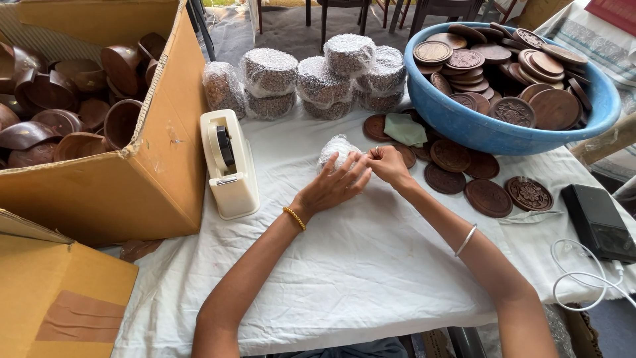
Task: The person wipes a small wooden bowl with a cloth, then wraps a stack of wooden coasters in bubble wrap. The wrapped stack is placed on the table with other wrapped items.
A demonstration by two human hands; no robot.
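Near the middle of the frame both hands meet on a small bundle (336, 151) wrapped in bubble wrap, which lies on the white-covered tabletop (371, 265). The left hand (333, 183) rests against the bundle with its fingers spread and loosely curved; the right hand (387, 163) is closed in a pinch at the bundle's right edge, though what it pinches is too small to tell.

Just left of the hands stands a cream tape dispenser (229, 164). Behind them, toward the upper middle, sit about eight wrapped bundles (318, 79), some stacked on others. To the right of the hands, about nine dark carved wooden discs (489, 196) lie flat on the cloth, with a pale green cloth (405, 128) on top of some.

In the upper right a blue plastic tub (490, 132) is heaped with many more wooden discs, too many to count. On the left an open cardboard box (149, 166) holds a pile of dark wooden bowls (59, 113). A second, closed cardboard box (56, 298) fills the lower left corner. At the right edge lie a black box (599, 222) and a white cable (583, 278).
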